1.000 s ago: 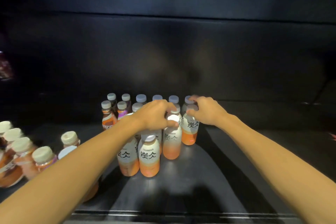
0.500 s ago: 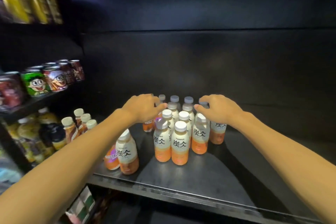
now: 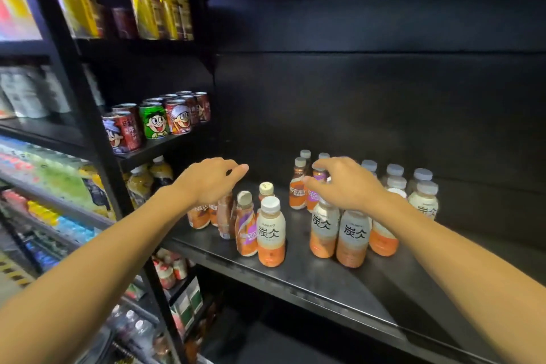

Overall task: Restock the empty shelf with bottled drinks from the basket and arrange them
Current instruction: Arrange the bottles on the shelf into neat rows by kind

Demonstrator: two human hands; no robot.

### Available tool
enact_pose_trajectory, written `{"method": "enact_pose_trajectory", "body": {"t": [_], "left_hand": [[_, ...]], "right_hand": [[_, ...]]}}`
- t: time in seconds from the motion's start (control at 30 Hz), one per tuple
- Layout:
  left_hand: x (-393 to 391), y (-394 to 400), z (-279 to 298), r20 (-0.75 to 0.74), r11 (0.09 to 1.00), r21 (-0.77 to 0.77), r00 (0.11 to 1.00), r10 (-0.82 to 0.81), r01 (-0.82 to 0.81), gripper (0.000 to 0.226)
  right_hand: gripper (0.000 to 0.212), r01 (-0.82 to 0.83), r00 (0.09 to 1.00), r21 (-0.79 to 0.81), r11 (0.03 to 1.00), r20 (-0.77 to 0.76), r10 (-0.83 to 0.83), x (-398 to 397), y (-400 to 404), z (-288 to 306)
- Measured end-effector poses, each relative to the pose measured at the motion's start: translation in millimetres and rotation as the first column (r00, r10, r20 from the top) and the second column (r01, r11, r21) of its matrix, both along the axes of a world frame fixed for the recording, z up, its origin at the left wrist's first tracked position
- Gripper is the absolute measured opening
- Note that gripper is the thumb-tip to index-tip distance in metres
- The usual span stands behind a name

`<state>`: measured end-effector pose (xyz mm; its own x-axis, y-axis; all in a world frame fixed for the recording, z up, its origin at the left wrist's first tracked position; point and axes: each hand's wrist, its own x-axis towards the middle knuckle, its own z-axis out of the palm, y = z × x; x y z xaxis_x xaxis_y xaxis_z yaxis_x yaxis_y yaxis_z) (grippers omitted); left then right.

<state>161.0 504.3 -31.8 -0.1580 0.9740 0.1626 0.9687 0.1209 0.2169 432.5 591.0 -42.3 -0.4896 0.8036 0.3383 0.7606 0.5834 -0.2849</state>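
Two clusters of bottles now, where half a second back looked like one tight block between the hands, though the view has also swung left. Left hand (image 3: 211, 183) lifted off the caps, fingers loosely curled, gripping nothing visible, hovering above the left cluster (image 3: 239, 221): brown Nescafe bottles at the back, a cream-and-orange bottle (image 3: 271, 235) in front. Right hand (image 3: 345, 185) hovering over the right cluster (image 3: 354, 216), fingers spread and bent downward, fingertips near a purple-labelled bottle (image 3: 314, 189); contact impossible to confirm. Probably means sorting by brand under way: coffee bottles going left, cream-and-orange ones staying right, yet two Nescafe bottles at the back of the right cluster, so arranging not finished. Much of the black shelf (image 3: 369, 289) bare to the right and front, so plenty of room for more stock. No basket anywhere in view, so remaining supply unknowable. Neighbouring rack at left already full: cartoon-faced cans (image 3: 156, 120) on a middle level, yellow packs (image 3: 153, 13) above, more bottles below.
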Motion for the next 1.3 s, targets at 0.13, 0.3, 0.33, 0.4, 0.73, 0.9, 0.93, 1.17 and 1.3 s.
{"method": "enact_pose_trajectory", "body": {"t": [0.13, 0.3, 0.33, 0.4, 0.73, 0.9, 0.93, 1.17, 1.3], "left_hand": [[-41, 1, -8, -0.003, 1.0, -0.015, 1.0, 0.016, -0.016, 0.051], [-69, 16, -28, 0.037, 0.99, -0.09, 0.993, -0.109, 0.111, 0.06], [-70, 20, -34, 0.038, 0.985, -0.086, 0.988, -0.148, 0.151, 0.062], [-66, 26, -45, 0.015, 0.972, -0.046, 0.973, -0.229, 0.23, 0.063], [-53, 53, -77, -0.139, 0.893, 0.11, 0.897, -0.42, 0.435, 0.044], [-52, 67, -70, -0.12, 0.891, 0.094, 0.893, -0.434, 0.445, 0.028], [-51, 71, -70, -0.126, 0.894, 0.08, 0.894, -0.43, 0.441, 0.026], [-45, 92, -62, -0.134, 0.917, 0.028, 0.911, -0.391, 0.398, 0.022], [-32, 104, -58, -0.158, 0.931, 0.02, 0.921, -0.357, 0.364, 0.022]], "right_hand": [[0.055, -0.024, 0.999, -0.052, 0.998, 0.039, 0.026, -41, -2, -7], [0.069, -0.006, 0.996, -0.139, 0.99, 0.09, 0.019, -85, -3, -24], [0.067, -0.005, 0.995, -0.147, 0.989, 0.096, 0.019, -92, -2, -27], [0.062, 0.011, 0.996, -0.178, 0.984, 0.094, 0.006, -102, 2, -30], [0.038, 0.047, 0.997, -0.357, 0.933, 0.078, -0.02, -120, 25, -39], [0.027, 0.041, 0.997, -0.329, 0.944, 0.082, -0.015, -127, 35, -40], [0.021, 0.039, 0.997, -0.315, 0.948, 0.074, -0.017, -129, 38, -41], [0.012, 0.042, 0.999, -0.243, 0.969, 0.028, -0.037, -113, 48, -38], [0.012, 0.062, 0.998, -0.234, 0.97, 0.006, -0.062, -90, 55, -30]]}}
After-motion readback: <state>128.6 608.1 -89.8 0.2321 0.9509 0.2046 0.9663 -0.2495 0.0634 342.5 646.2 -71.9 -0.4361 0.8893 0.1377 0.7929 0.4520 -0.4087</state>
